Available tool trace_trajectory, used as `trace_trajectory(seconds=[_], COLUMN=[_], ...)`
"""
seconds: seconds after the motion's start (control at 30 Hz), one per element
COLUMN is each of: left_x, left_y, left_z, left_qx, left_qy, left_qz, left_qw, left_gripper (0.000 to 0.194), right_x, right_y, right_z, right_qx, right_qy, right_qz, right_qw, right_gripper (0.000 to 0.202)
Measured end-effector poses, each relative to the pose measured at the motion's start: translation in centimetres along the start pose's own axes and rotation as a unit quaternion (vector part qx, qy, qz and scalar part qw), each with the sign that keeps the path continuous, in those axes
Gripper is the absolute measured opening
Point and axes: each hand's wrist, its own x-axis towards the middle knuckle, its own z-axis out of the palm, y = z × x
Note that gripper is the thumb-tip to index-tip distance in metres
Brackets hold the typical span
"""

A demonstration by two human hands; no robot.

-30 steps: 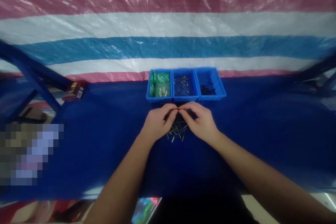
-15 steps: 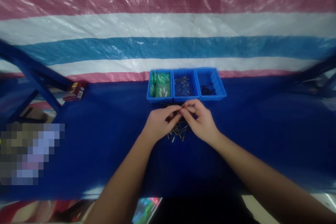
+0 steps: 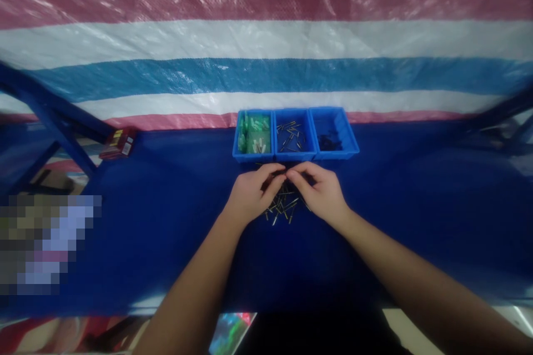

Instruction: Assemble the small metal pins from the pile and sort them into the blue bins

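Observation:
My left hand (image 3: 253, 191) and my right hand (image 3: 321, 189) meet at the fingertips, just in front of the bins. Thumb and fingers are pinched together on both; whatever lies between them is too small and dark to make out. Beneath the hands spreads a loose pile of thin metal pieces (image 3: 281, 211), brass and silver in colour, partly covered by my fingers. Behind stand three joined blue bins. White and green pieces fill the left bin (image 3: 253, 158), similar thin metal pieces lie in the middle bin (image 3: 295, 157), and small dark parts sit in the right bin (image 3: 350, 144).
A dark blue surface (image 3: 166, 222) carries everything. A small red box (image 3: 119, 144) rests at the far left beside a blue metal frame (image 3: 58, 116). Striped plastic sheeting (image 3: 266, 39) hangs behind the bins.
The fingers of my right hand have drawn in and lowered slightly, and the fingertips of both hands stay together. Bins and pile have not moved.

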Motion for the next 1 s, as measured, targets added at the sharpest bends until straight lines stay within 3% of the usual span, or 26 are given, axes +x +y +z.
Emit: trace_trajectory(seconds=[0.23, 0.4, 0.63, 0.8, 1.0], left_x=[0.10, 0.13, 0.19, 0.12, -0.03], left_y=[-0.03, -0.24, -0.34, -0.26, 0.01], left_z=[0.05, 0.00, 0.02, -0.01, 0.19], left_qx=[0.004, 0.017, 0.034, 0.015, -0.004], left_qy=[-0.002, -0.003, -0.003, -0.009, 0.021], left_qz=[0.017, 0.009, 0.017, 0.017, 0.015], left_qw=[1.000, 1.000, 0.999, 1.000, 1.000], left_gripper=[0.021, 0.022, 0.025, 0.023, 0.020], right_x=[0.02, -0.03, -0.10, -0.13, -0.05], right_y=[-0.13, 0.17, 0.18, 0.32, 0.30], right_z=[-0.23, 0.06, 0.15, -0.03, -0.16], right_qx=[-0.021, -0.005, -0.032, -0.066, -0.085], right_qy=[-0.018, 0.001, 0.000, 0.003, -0.007], right_qz=[-0.004, -0.006, -0.074, -0.070, -0.068], right_qw=[1.000, 1.000, 0.997, 0.995, 0.994], right_gripper=[0.020, 0.013, 0.006, 0.008, 0.013])
